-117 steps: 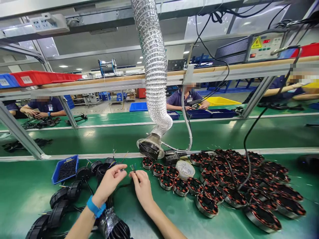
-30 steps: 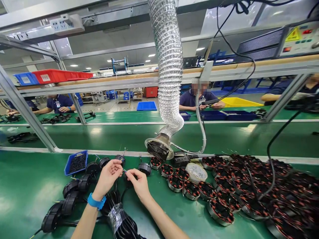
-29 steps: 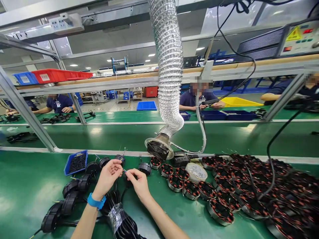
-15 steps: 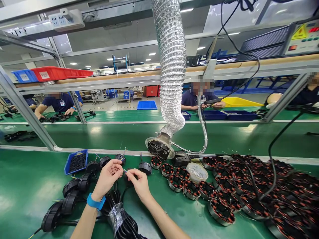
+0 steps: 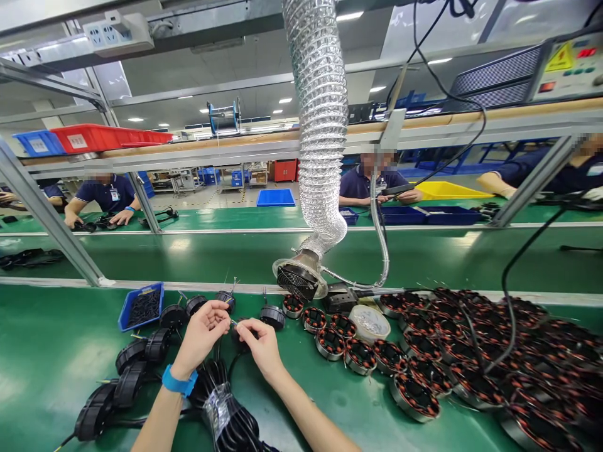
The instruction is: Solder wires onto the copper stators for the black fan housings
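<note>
My left hand (image 5: 203,333), with a blue band (image 5: 179,381) at the wrist, is closed in a pinch on the thin wires (image 5: 233,322). Facing it, my right hand (image 5: 260,344) pinches the same wires, their ends mostly hidden by fingertips. Just below, a round black motor housing (image 5: 239,342) is partly covered by my right hand. Under my wrists lies a bundle of black cables (image 5: 223,408), wrapped in clear film. Several more black housings (image 5: 129,384) with wire ends stand to the left, and another housing (image 5: 272,317) sits beyond my right hand.
Many copper-wound stators (image 5: 414,397) cover the right side of the green bench. Among them stands a round pale tub (image 5: 370,323). A blue tray (image 5: 141,306) of small black parts is at left. A fume duct (image 5: 323,125) hangs ahead; co-workers sit across the line.
My hands stay pinched together at the wires, with barely any movement. The view has shifted slightly. At the far right, a co-worker's arm now reaches further into view.
</note>
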Demonstrator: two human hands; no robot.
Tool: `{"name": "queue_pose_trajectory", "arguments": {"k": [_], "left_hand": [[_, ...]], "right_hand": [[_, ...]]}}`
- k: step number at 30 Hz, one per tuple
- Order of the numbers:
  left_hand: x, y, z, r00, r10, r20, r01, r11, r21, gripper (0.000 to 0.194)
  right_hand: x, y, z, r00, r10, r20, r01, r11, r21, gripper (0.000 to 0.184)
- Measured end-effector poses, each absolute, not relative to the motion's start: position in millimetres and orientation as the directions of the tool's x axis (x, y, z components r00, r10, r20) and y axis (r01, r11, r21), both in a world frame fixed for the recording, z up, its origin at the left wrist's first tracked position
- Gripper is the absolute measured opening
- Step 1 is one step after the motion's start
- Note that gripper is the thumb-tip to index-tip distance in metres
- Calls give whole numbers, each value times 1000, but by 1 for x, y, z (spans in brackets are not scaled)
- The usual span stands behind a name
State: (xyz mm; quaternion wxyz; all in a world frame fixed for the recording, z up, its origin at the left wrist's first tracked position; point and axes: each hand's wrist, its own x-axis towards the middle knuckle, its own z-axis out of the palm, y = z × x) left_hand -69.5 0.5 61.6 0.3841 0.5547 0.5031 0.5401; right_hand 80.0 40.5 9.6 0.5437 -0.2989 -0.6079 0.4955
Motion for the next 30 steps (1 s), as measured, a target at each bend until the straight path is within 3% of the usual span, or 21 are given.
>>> {"name": "queue_pose_trajectory", "arguments": {"k": [7, 14, 22, 30], "left_hand": [[-71, -1, 60, -62, 977, 206, 205, -190, 960, 31], [-71, 0, 58, -75, 984, 161, 124, -151, 981, 35], [-71, 1, 50, -99, 968, 231, 214, -206, 955, 32], [-65, 1, 46, -41, 981, 191, 236, -177, 956, 26]], "right_hand": [[80, 41, 9, -207, 910, 360, -156, 332, -930, 29], [79, 43, 7, -194, 928, 317, -175, 285, -942, 28], [80, 43, 7, -214, 924, 316, -183, 280, -942, 27], [79, 43, 7, -207, 916, 344, -179, 310, -934, 27]]}}
